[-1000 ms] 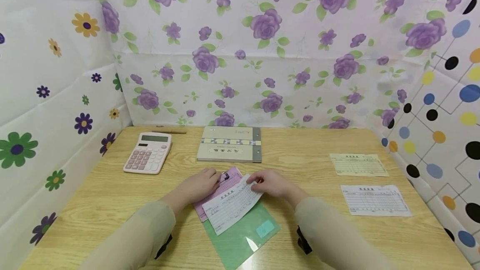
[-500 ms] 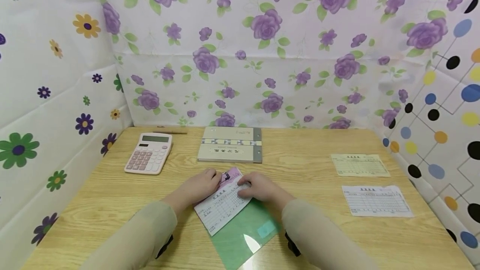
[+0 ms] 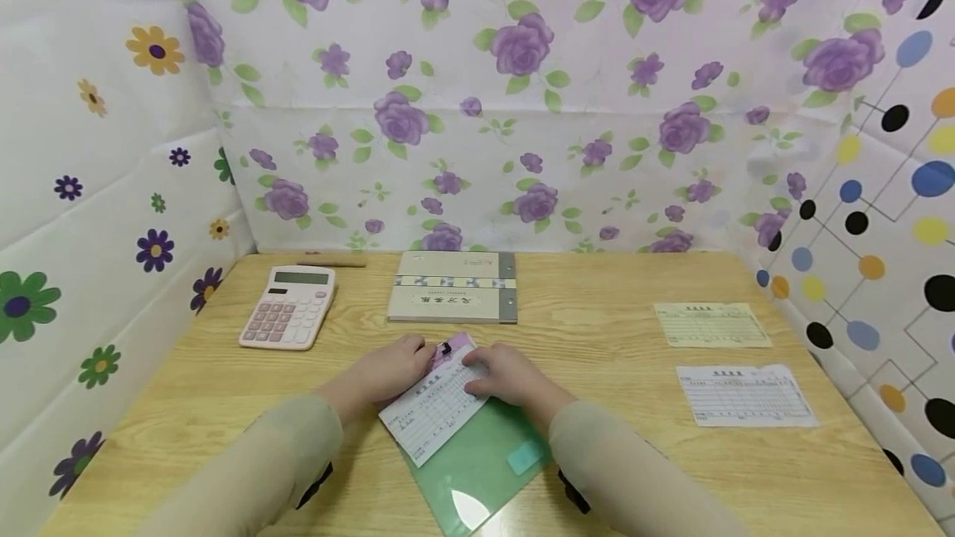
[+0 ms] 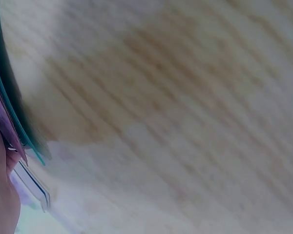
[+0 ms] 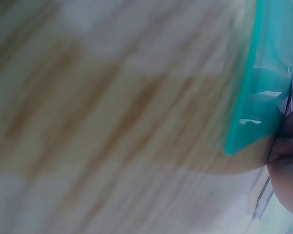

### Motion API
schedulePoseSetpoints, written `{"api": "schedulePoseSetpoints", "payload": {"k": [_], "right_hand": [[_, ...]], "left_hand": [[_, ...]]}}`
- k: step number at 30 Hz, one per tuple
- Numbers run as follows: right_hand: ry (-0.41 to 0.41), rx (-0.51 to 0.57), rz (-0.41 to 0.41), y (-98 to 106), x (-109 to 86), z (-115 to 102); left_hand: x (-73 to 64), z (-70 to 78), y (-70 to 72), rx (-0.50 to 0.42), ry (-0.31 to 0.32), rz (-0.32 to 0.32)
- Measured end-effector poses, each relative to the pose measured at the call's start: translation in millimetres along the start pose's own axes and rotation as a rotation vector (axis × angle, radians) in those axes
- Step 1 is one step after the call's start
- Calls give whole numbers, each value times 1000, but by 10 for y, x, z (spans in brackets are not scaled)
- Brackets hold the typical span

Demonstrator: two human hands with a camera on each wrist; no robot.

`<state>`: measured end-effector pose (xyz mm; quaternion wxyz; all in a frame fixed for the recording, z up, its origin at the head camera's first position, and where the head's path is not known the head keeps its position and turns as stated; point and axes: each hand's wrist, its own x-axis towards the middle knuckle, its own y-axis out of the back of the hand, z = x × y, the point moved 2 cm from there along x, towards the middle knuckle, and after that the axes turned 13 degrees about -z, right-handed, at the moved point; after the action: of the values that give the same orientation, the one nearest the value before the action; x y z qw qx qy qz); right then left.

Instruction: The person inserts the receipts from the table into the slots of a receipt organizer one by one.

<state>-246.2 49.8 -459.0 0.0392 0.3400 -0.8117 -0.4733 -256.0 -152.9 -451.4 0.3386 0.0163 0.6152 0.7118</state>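
Note:
In the head view a green folder (image 3: 481, 450) lies slanted at the front, with a light-blue label (image 3: 526, 457). Pink printed slips (image 3: 466, 342) with a black clip (image 3: 446, 348) lie at its upper end. Over them rests a white printed slip (image 3: 435, 408) that hides most of the pink. My left hand (image 3: 390, 369) grips the pink slips at their left edge beside the clip; its fingertips are partly hidden. The white slip's upper right corner is pinched by my right hand (image 3: 511, 376). The right wrist view shows the right hand (image 5: 289, 165) by the folder's edge (image 5: 266, 73).
Behind the hands lies a ledger book (image 3: 451, 288). A pink calculator (image 3: 289, 307) sits at the left, near a thin brown stick (image 3: 332, 259). On the right are a yellow slip (image 3: 712, 325) and another white slip (image 3: 746, 396). Patterned cloth (image 3: 477, 106) surrounds the wooden table (image 3: 597, 297).
My right hand has moved left, carrying the white slip left until it covers more of the pink slips. The left hand keeps its hold in about the same place.

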Motion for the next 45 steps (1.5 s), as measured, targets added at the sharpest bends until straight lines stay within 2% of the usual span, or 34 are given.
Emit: {"api": "schedulePoseSetpoints", "payload": {"k": [2, 3, 4, 7, 9, 15, 23, 25, 29, 31, 32, 33, 34, 36, 40, 42, 45], "right_hand": [[-8, -2, 5, -3, 9, -17], [-9, -2, 10, -5, 13, -28], [-11, -3, 15, -4, 18, -39], [-16, -11, 39, -2, 29, -70], [-22, -25, 54, 0, 33, -86], [-40, -42, 72, -9, 48, -90], [-48, -40, 49, -29, 68, -52], [-47, -47, 54, -29, 71, -62], [-51, -64, 75, -24, 64, -100], [-57, -71, 87, -20, 61, -117], [-63, -76, 92, -17, 58, -124], [-70, -82, 96, -16, 57, -129], [-76, -86, 98, -17, 56, -136], [-90, -94, 101, -22, 56, -146], [-102, -93, 104, -30, 55, -134], [-93, -81, 103, -27, 53, -117], [-59, -11, 96, 0, 30, -66]], "left_hand": [[-21, 8, 20, -21, 2, -2], [-31, 17, 26, 47, -26, 2], [-39, 21, 30, 69, -44, 14], [-59, 39, 35, 255, -122, 54], [-60, 44, 33, 298, -142, 80], [-33, 46, 14, 348, -164, 95], [-16, 51, 42, 331, -218, 108], [-18, 53, 55, 305, -198, 86], [2, 33, 68, -14, -34, 10], [13, 22, 66, -168, 49, 3], [18, 17, 61, -219, 81, 8], [19, 18, 60, -215, 82, 11], [14, 19, 53, -166, 58, 12], [0, 25, 38, -8, -32, 37], [-26, 26, -12, 337, -222, 164], [-31, 17, -36, 386, -259, 215], [-24, -10, -68, 395, -276, 253]]}}
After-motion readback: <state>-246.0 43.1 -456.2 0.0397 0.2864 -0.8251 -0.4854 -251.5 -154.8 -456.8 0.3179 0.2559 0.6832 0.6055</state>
